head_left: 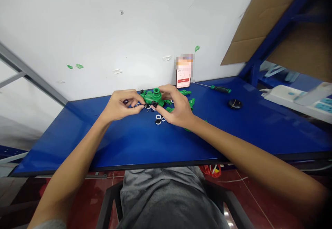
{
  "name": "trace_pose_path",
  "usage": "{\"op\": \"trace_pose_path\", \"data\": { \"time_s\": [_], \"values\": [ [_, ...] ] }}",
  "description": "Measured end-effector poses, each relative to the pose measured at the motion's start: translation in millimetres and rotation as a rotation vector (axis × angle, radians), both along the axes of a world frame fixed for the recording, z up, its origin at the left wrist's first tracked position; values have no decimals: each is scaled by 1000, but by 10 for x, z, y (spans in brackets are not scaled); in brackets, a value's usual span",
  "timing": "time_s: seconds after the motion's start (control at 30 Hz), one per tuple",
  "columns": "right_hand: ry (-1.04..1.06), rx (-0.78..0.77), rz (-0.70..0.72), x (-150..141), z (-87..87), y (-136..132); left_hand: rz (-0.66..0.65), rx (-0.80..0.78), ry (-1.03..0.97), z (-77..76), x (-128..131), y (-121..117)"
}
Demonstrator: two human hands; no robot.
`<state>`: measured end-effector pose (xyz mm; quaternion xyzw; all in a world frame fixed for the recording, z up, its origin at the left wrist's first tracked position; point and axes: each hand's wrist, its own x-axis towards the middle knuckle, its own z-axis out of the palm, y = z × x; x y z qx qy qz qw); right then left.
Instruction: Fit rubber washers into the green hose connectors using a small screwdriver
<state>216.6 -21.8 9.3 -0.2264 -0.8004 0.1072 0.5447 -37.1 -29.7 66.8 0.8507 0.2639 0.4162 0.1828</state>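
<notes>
My right hand (177,107) is closed round a green plastic hose fitting (156,95), which has a ringed round mouth facing up and a black piece (155,103) on its near side by my thumb. My left hand (120,105) pinches a small black part (145,106) between thumb and forefinger, close beside that black piece. Against its curled fingers shows a dark round end (126,101), too small to name. Under and around both hands lie more green fittings (192,102), partly hidden, and several white ring washers (158,117) with small black bits.
A lit phone (183,72) leans on the white wall at the back of the blue table (124,146). To the right lie a green-handled screwdriver (220,89) and a round black object (234,104). A white power strip (298,99) is at the far right, near a blue frame.
</notes>
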Motion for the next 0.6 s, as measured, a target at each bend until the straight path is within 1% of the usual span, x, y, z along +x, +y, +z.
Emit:
{"op": "trace_pose_path", "data": {
  "time_s": [0.07, 0.13, 0.27, 0.33, 0.47, 0.6],
  "values": [
    [-7, -10, 5, -2, 4, 1, 13, -15, -11, -8, 9, -2],
    [-15, -56, 36, -12, 9, 9, 30, -43, -32, -28, 31, -4],
    [-3, -171, 214, -43, 13, 38, 79, -137, -86, -105, 111, -11],
    [12, -210, 276, -48, 8, 50, 100, -179, -108, -152, 154, -15],
    [24, -239, 271, -47, -9, 49, 107, -229, -144, -217, 218, -21],
    [80, -257, 238, -76, -9, 41, 115, -237, -163, -227, 259, -31]
  ]
}}
